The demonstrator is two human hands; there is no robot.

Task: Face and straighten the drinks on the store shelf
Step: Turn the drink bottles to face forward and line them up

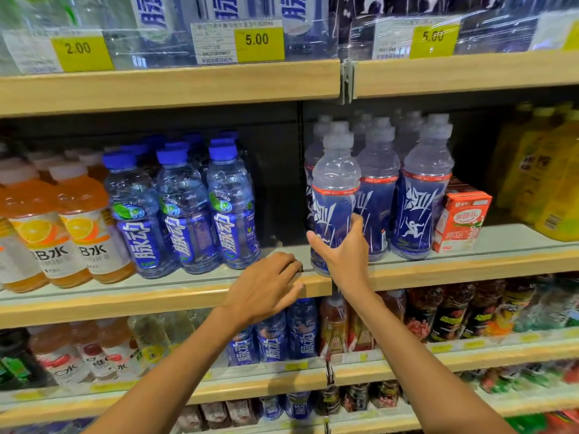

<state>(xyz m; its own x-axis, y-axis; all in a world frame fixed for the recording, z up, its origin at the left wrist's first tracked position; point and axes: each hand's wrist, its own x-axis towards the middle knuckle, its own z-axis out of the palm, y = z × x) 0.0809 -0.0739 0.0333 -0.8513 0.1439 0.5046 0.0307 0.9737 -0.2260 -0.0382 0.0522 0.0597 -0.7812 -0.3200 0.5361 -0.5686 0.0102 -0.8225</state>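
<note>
Bare forearms (175,364) lead to the left hand (266,286) and right hand (344,249).

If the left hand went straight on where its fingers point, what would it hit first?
Probably the base of the bottle that the right hand holds; depth is unclear.

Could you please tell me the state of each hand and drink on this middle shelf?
Right hand: grips the held bottle.
Held bottle: upright, capped, label outward.
Left hand: rests on the shelf edge.
Blue-capped bottles: upright, labels outward.
Orange bottles: upright.
Red carton: upright, angled.
</note>
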